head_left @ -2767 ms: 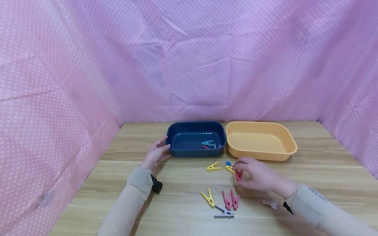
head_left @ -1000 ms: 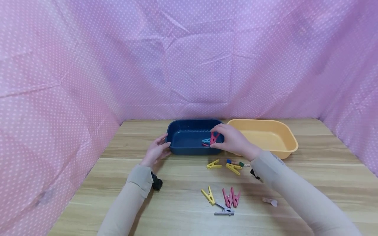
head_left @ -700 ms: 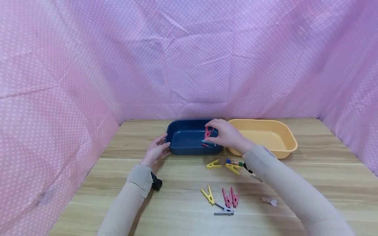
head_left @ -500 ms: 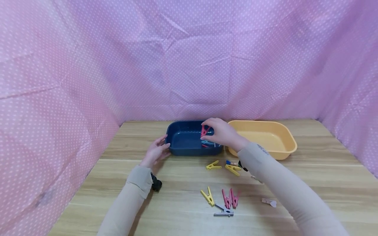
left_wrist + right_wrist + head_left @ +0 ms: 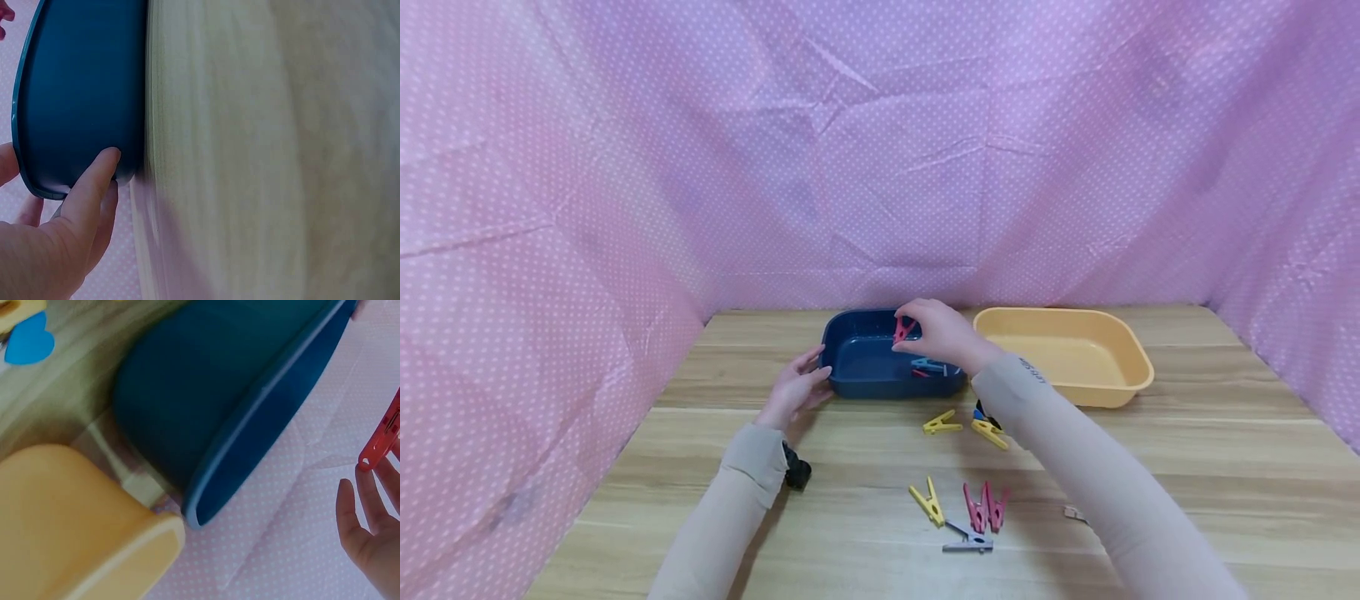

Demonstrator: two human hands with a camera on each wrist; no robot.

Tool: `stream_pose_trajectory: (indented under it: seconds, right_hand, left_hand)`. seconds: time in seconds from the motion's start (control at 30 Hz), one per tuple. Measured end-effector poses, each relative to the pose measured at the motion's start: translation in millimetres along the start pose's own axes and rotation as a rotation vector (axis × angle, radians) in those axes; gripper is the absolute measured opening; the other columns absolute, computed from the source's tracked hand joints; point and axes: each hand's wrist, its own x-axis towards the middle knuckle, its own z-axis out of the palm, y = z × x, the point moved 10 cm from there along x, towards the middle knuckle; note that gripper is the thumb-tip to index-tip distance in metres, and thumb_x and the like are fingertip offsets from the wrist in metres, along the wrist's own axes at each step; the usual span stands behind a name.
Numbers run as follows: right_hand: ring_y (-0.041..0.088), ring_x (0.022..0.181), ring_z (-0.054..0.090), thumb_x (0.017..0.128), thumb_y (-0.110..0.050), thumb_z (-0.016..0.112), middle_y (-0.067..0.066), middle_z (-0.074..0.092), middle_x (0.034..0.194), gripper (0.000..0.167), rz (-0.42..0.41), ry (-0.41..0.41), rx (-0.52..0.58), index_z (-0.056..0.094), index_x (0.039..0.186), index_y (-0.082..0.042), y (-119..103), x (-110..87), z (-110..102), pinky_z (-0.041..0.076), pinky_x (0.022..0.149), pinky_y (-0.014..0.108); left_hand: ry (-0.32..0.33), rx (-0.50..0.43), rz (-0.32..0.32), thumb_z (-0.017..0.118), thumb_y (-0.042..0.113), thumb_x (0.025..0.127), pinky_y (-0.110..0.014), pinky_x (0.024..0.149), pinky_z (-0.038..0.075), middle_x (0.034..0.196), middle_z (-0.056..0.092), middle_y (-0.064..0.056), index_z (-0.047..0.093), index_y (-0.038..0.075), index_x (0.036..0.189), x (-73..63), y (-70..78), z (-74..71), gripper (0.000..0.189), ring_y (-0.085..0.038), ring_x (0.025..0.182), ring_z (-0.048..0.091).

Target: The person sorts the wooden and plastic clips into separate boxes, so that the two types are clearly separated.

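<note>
My right hand [image 5: 942, 336] pinches a red clothespin [image 5: 901, 332] over the dark blue tray [image 5: 880, 388]. Part of that same clothespin [image 5: 380, 440] shows at the edge of the right wrist view, with fingers beneath it. A light-blue clothespin [image 5: 927, 364] and a few small pieces lie inside the blue tray, at its right end, partly hidden by my hand. At the tray's left end rests my left hand [image 5: 792, 392]. Its fingers, fairly straight, touch the wall around the corner in the left wrist view.
Beside the blue tray stands a yellow tray [image 5: 1067, 398]. In front lie yellow clothespins [image 5: 942, 422], pink clothespins [image 5: 977, 508] and a grey clothespin [image 5: 970, 543]. My right forearm partly covers a small pale clip [image 5: 1074, 513]. A pink dotted cloth [image 5: 880, 167] hangs behind.
My right hand has picked up the red clothespin from the table, carried it over the blue tray and moved farther left. The left hand has stayed at the tray's end.
</note>
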Motion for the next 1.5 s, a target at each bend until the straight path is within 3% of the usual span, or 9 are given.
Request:
stream_pose_trajectory:
  seconds: [0.47, 0.83, 1.2, 1.5]
  right_hand:
    - [0.022, 0.107, 0.059, 0.084, -0.031, 0.073, 0.008, 0.062, 0.116, 0.047, 0.052, -0.039, -0.019, 0.061, 0.121, -0.005, 8.8, 5.7, 30.9, 0.046, 0.100, 0.038]
    - [0.024, 0.115, 0.057, 0.086, -0.031, 0.070, 0.010, 0.059, 0.126, 0.045, 0.101, -0.075, -0.021, 0.060, 0.124, -0.008, 15.1, 5.4, 44.9, 0.045, 0.101, 0.039]
    - [0.024, 0.103, 0.061, 0.086, -0.031, 0.070, 0.010, 0.058, 0.124, 0.043, 0.046, -0.018, -0.001, 0.060, 0.122, -0.008, 12.2, -2.9, 19.2, 0.051, 0.089, 0.038]
    - [0.025, 0.102, 0.062, 0.087, -0.028, 0.070, 0.012, 0.060, 0.120, 0.041, -0.019, 0.033, 0.030, 0.061, 0.120, -0.006, 7.1, -16.5, -6.3, 0.053, 0.088, 0.038]
  left_hand:
    - [0.001, -0.029, 0.006, 0.048, 0.002, 0.097, -0.051, 0.103, 0.040, 0.154, 0.024, -0.018, 0.030, 0.012, 0.149, -0.1, -0.5, 1.7, 0.055, -0.039, 0.131, 0.040]
    - [-0.005, -0.043, 0.010, 0.047, 0.001, 0.097, -0.053, 0.104, 0.038, 0.155, 0.023, -0.019, 0.029, 0.010, 0.149, -0.4, -0.5, 2.0, 0.055, -0.038, 0.133, 0.037]
    - [-0.012, -0.052, 0.017, 0.046, 0.001, 0.098, -0.053, 0.103, 0.037, 0.155, 0.021, -0.019, 0.027, 0.011, 0.150, 0.2, -0.3, 1.9, 0.056, -0.038, 0.133, 0.037]
    - [-0.004, -0.036, 0.006, 0.047, 0.001, 0.098, -0.053, 0.103, 0.037, 0.155, 0.022, -0.019, 0.028, 0.011, 0.149, -0.1, 1.4, 1.6, 0.056, -0.039, 0.133, 0.037]
